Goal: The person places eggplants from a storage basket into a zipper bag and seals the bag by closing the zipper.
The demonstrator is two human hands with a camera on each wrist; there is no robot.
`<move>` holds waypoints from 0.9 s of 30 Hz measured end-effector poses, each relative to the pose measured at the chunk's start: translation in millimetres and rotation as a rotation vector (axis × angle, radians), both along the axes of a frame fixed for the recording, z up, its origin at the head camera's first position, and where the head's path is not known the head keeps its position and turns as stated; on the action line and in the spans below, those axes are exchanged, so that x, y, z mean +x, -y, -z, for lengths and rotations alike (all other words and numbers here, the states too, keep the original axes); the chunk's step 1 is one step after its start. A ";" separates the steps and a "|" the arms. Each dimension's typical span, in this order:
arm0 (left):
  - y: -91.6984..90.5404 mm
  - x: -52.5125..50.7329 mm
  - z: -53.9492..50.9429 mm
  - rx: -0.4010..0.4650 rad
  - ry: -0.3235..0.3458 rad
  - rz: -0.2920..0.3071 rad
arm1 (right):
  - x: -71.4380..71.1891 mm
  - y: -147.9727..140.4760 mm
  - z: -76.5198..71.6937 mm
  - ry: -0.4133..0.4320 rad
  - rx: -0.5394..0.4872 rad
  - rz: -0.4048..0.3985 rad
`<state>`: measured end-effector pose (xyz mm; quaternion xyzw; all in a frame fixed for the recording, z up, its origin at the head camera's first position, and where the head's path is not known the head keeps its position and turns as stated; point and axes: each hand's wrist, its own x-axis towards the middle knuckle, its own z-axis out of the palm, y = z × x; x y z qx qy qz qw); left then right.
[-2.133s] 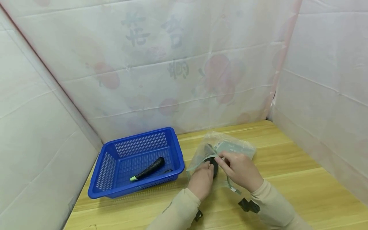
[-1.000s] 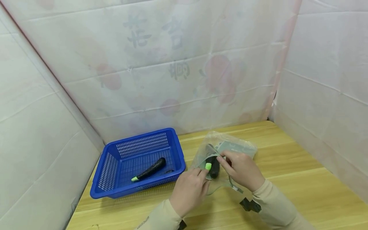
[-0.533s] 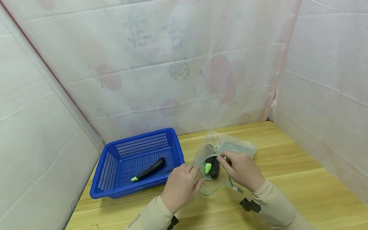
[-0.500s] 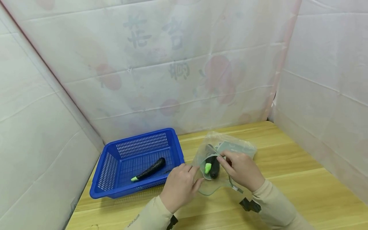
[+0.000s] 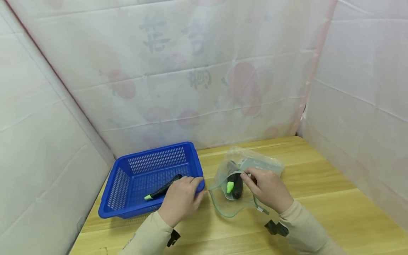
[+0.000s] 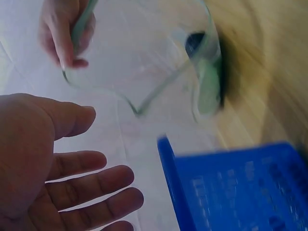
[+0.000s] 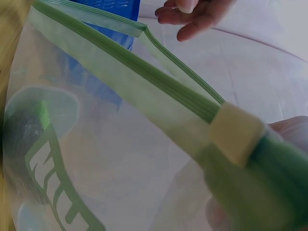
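My right hand (image 5: 267, 186) pinches the edge of a clear zip bag (image 5: 261, 163) with green trim. The bag's mouth gapes toward me, and its pale slider (image 7: 236, 132) shows large in the right wrist view. Two dark eggplants lie inside, one with a bright green end (image 5: 230, 187), the other (image 5: 237, 189) showing a black tip. My left hand (image 5: 180, 202), fingers spread and holding nothing, hovers over the front right rim of a blue basket (image 5: 109, 209). One black eggplant (image 5: 164, 189) lies in the basket, partly covered by that hand.
The wooden table (image 5: 318, 191) carries basket and bag side by side. A pale printed sheet (image 5: 204, 88) hangs behind as a wall, with similar sheets at left and right. Black wrist mounts (image 5: 276, 227) sit under both forearms.
My left hand has drawn back out of the bag's mouth and moved left to the basket, leaving the eggplant's green end exposed. My right hand keeps its grip on the bag.
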<state>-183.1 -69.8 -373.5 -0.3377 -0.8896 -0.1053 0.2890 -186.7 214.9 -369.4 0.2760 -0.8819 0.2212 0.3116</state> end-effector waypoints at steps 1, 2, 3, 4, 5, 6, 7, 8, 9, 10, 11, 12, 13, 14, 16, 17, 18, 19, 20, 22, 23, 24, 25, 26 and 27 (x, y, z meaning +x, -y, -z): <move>3.9 -1.4 -0.5 -0.002 0.001 -0.007 | -0.3 -0.3 -0.3 -0.001 -0.002 -0.001; 7.6 -2.6 -0.9 -0.001 0.003 -0.012 | -0.6 -0.7 -0.5 -0.003 -0.003 -0.001; 11.0 -3.7 -1.3 -0.002 0.004 -0.016 | -1.1 -1.3 -0.7 -0.005 -0.003 -0.001; 14.2 -4.6 -1.5 -0.001 0.005 -0.019 | -1.5 -2.2 -0.7 -0.005 -0.003 -0.002; 17.0 -5.4 -1.4 -0.003 0.006 -0.023 | -1.9 -3.3 -0.6 -0.006 0.001 -0.001; 19.5 -5.9 -1.3 0.001 0.009 -0.025 | -2.4 -4.4 -0.3 -0.006 0.004 0.000; 21.4 -6.5 -1.3 0.002 0.009 -0.026 | -2.5 -5.9 0.0 -0.007 0.007 0.002; 23.1 -6.9 -1.3 0.002 0.012 -0.028 | -2.6 -7.5 0.5 -0.006 0.011 0.005; 24.7 -7.4 -0.9 0.000 0.014 -0.031 | -2.6 -9.1 1.1 -0.004 0.014 0.007; 26.4 -8.0 -0.5 -0.002 0.016 -0.036 | -2.6 -10.6 1.7 -0.004 0.015 0.008; 28.0 -8.5 -0.2 -0.004 0.022 -0.039 | -2.4 -12.0 2.3 -0.001 0.013 0.010; 29.6 -9.2 0.0 -0.007 0.026 -0.042 | -2.0 -13.6 2.8 0.001 0.011 0.010; 31.1 -10.1 0.0 -0.011 0.034 -0.046 | -1.6 -15.2 3.1 0.001 0.008 0.011; 32.7 -11.0 -0.2 -0.015 0.044 -0.050 | -1.1 -16.7 3.2 0.000 0.004 0.013; 36.4 -12.8 -1.6 -0.026 0.064 -0.063 | -0.2 -19.7 3.2 -0.005 -0.004 0.013; 38.3 -13.7 -2.7 -0.032 0.078 -0.071 | 0.1 -21.0 3.0 -0.009 -0.006 0.013; 40.1 -14.7 -3.8 -0.038 0.088 -0.079 | 0.6 -22.0 2.2 -0.015 -0.007 0.014; 42.1 -15.7 -4.8 -0.045 0.100 -0.087 | 0.8 -22.9 1.6 -0.021 -0.007 0.014; 44.2 -16.5 -5.7 -0.053 0.109 -0.096 | 0.9 -23.7 1.2 -0.025 -0.006 0.013; 47.6 -17.8 -7.3 -0.061 0.135 -0.111 | 1.3 -25.2 0.5 -0.028 0.000 0.014; 48.8 -18.1 -8.3 -0.058 0.158 -0.117 | 1.6 -25.7 0.2 -0.029 0.002 0.013; 49.7 -18.5 -9.0 -0.056 0.183 -0.122 | 2.0 -26.3 -0.2 -0.028 0.004 0.012; 50.5 -18.4 -10.2 -0.053 0.217 -0.127 | 2.2 -27.1 0.0 -0.027 0.006 0.011; 50.7 -18.4 -11.5 -0.049 0.253 -0.134 | 2.7 -27.7 -0.1 -0.024 0.006 0.010; 50.6 -18.7 -13.1 -0.043 0.295 -0.139 | 3.2 -28.4 -0.2 -0.023 0.006 0.008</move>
